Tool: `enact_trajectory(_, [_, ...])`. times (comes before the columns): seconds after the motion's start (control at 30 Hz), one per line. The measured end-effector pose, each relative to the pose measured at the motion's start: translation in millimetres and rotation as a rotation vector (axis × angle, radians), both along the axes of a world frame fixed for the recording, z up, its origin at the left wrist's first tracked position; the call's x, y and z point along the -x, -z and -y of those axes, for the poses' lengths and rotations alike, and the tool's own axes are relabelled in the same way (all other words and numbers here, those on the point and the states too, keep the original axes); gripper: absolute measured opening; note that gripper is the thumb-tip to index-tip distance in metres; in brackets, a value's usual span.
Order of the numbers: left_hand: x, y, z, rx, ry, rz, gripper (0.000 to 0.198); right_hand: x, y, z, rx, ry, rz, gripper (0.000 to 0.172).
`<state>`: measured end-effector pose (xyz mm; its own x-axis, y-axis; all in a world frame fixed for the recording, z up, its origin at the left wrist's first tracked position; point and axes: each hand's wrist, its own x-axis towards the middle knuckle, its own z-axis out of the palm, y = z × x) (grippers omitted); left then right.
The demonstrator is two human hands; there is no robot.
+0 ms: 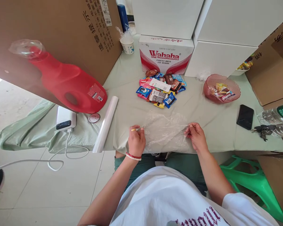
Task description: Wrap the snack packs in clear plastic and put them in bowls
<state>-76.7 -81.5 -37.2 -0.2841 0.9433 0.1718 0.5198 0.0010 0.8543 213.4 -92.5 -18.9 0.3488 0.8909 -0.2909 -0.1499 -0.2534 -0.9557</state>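
Observation:
A thin clear plastic sheet (165, 130) is stretched between my two hands, low over the front part of the cloth-covered table (122, 116). My left hand (136, 139) is closed on its left edge, and my right hand (196, 135) pinches its right edge. Beyond the plastic lies a pile of wrapped snacks (159, 89) in blue, red, yellow and brown packets. A white roll (106, 124) lies slanted to the left of my left hand. Whether the plastic touches the cloth all along is hard to tell.
A red jug (73, 83) and a white power bank (66, 118) with a cable are at left. Behind the snacks stands a Wahaha box (165, 56). To the right are a pink bowl (221, 89), a black phone (245, 116), keys (264, 131) and plastic bottles (277, 114).

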Motion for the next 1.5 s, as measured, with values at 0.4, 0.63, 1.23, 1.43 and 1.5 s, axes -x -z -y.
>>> enact_trajectory(0.4, [-12.4,1.9,-21.1,0.033,0.645,-0.498,0.058,-19.8,-3.2,-11.8,-0.085,-0.017,0.425,0.040])
enact_trajectory(0.63, [-13.7,-0.4,-13.7,0.096,0.659,-0.801,0.088,-32.5,-5.9,27.0,0.116,-0.084,0.181,0.068])
enact_trajectory(1.23, [-9.3,4.1,-15.0,0.098,0.688,-0.856,0.091,-95.7,-16.0,54.2,0.323,-0.509,0.631,0.055])
enact_trajectory(1.43, [-5.3,7.7,-18.7,0.057,0.744,-0.883,0.094,-60.3,-26.0,12.8,-0.084,-0.305,1.197,0.044])
enact_trajectory(1.5, [-0.6,7.5,-22.7,0.036,0.763,-0.894,0.093,-31.5,-24.2,-6.0,-0.295,-0.525,1.246,0.048])
